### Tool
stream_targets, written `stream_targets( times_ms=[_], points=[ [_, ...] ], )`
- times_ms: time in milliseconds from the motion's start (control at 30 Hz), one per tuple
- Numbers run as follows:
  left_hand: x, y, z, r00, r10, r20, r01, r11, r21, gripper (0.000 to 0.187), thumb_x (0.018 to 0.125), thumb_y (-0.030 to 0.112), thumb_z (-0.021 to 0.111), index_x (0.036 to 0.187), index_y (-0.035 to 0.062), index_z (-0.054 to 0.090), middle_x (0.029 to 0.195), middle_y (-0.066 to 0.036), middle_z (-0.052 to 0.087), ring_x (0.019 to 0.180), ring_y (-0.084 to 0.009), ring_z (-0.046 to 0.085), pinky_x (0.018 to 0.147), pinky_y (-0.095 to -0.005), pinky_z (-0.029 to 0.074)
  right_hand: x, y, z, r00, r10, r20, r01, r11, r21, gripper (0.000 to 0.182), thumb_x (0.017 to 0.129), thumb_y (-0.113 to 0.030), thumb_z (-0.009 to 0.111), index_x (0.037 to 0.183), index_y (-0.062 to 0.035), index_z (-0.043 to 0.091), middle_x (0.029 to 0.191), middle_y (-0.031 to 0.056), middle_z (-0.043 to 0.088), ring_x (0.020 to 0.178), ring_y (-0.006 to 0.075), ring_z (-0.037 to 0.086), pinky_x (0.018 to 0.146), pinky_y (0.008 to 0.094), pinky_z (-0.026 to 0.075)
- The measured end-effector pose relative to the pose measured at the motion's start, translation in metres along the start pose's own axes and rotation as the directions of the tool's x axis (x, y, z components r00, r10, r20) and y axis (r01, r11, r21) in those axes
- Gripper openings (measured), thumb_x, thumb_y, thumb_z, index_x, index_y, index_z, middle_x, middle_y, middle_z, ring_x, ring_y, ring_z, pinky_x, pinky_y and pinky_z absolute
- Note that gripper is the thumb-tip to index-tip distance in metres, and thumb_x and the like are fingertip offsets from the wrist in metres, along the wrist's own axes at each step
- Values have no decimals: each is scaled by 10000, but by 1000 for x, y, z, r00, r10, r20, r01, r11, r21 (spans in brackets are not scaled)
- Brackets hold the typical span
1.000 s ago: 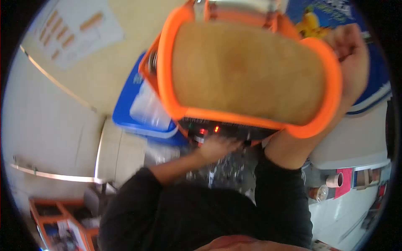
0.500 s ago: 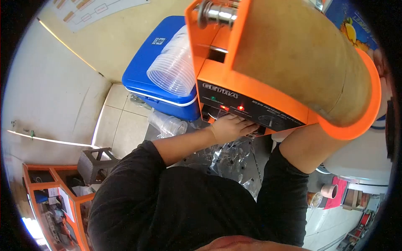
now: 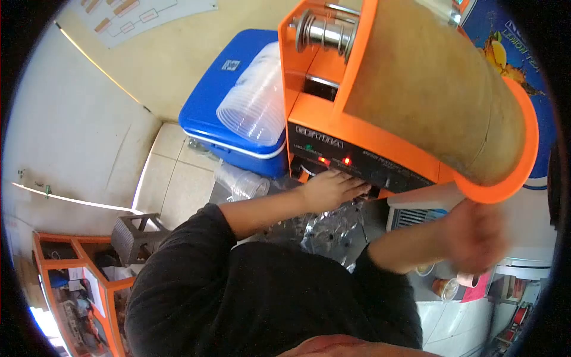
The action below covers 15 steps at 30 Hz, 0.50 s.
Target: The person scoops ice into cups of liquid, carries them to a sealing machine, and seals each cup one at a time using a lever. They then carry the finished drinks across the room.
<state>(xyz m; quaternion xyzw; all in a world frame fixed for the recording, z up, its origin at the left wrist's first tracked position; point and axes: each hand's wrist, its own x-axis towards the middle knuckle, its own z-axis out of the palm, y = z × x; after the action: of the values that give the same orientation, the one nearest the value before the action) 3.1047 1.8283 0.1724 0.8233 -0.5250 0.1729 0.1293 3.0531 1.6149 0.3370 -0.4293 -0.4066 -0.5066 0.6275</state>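
An orange cup-sealing machine (image 3: 312, 107) with a black control panel (image 3: 363, 157) stands in front of me. A red light glows on the panel, and a large tan curved part (image 3: 434, 89) sits on the upper side. My left hand (image 3: 333, 189) lies flat at the machine's lower front, just below the panel, fingers stretched out. To the right, below the orange rounded end, my right hand (image 3: 476, 235) is in the air, apart from the machine. Motion blur hides its fingers.
A blue cooler box (image 3: 199, 101) carries a stack of clear plastic cups (image 3: 253, 110). More clear cups (image 3: 242, 181) lie beside it. Crumpled clear plastic (image 3: 327, 232) is under my left arm. At the right are a cup with brown contents (image 3: 445, 288) and a red cloth (image 3: 476, 290).
My right hand has come down and toward me from the far right side of the machine. My left hand stays at the machine's front. The view has shifted slightly.
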Motion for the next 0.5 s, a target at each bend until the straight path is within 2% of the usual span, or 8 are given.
stream_targets(
  times_ms=[33, 67, 100, 167, 200, 333, 433, 500],
  points=[
    [-3, 3, -4, 993, -11, 115, 18, 998, -60, 467, 776, 201, 502, 1240, 148, 483, 1222, -23, 514, 1105, -179, 494, 946, -348, 367, -35, -2, 6, 989, -132, 59, 142, 964, -225, 239, 777, -356, 558, 632, -219, 426, 588, -41, 351, 589, 142, 384, 637, 289, 311],
    [-1, 0, -6, 974, -12, 225, 38, 993, -112, 483, 773, 200, 507, 1252, 149, 472, 1227, -26, 509, 1104, -181, 495, 940, -353, 373, -44, -10, 13, 989, -142, 34, 146, 961, -234, 303, 763, -338, 565, 607, -199, 346, 583, -47, 279, 584, 132, 312, 614, 302, 256],
    [4, -8, -5, 987, -11, 160, 33, 990, -135, 482, 775, 200, 510, 1253, 147, 472, 1219, -33, 514, 1097, -189, 499, 934, -362, 378, -48, -12, 15, 988, -154, 1, 149, 957, -247, 377, 750, -321, 572, 582, -179, 267, 578, -52, 208, 578, 123, 240, 591, 316, 202],
    [-9, 1, 2, 993, 24, 117, 7, 967, -256, 480, 779, 200, 516, 1254, 144, 474, 1203, -49, 524, 1084, -204, 506, 921, -378, 390, -55, -15, 17, 968, -245, 52, 249, 965, -79, 373, 747, -322, 583, 581, -187, 278, 572, -52, 223, 568, 118, 235, 580, 313, 203],
    [-1, 1, -1, 992, 6, -129, -29, 983, -181, 397, 828, 215, 504, 1214, 117, 504, 1168, -76, 540, 1034, -230, 528, 878, -393, 414, -51, -11, 14, 954, -290, 75, 293, 955, -37, 369, 746, -319, 587, 580, -189, 283, 571, -54, 231, 563, 116, 232, 573, 311, 202],
    [5, 4, -17, 983, -179, 50, 181, 862, -474, 284, 918, 213, 421, 1125, 63, 546, 1175, -110, 532, 1042, -260, 519, 897, -393, 404, -52, -12, 13, 947, -304, 102, 305, 952, -3, 355, 744, -308, 614, 588, -200, 314, 579, -66, 264, 538, 109, 227, 537, 293, 205],
    [12, -1, -31, 894, -316, 316, 447, 660, -603, 306, 868, 179, 482, 1151, 78, 535, 1195, -119, 520, 1074, -279, 500, 922, -393, 386, -49, -5, 16, 923, -374, 86, 372, 927, 35, 341, 762, -336, 617, 610, -212, 338, 585, -66, 273, 522, 101, 229, 534, 293, 230],
    [13, -3, -35, 864, -338, 373, 503, 616, -606, 315, 858, 175, 489, 1155, 81, 534, 1194, -120, 521, 1074, -282, 501, 921, -394, 387, -49, -2, 17, 911, -407, 64, 407, 913, 26, 330, 775, -354, 615, 626, -219, 353, 591, -66, 279, 513, 96, 230, 536, 294, 249]
  ],
)
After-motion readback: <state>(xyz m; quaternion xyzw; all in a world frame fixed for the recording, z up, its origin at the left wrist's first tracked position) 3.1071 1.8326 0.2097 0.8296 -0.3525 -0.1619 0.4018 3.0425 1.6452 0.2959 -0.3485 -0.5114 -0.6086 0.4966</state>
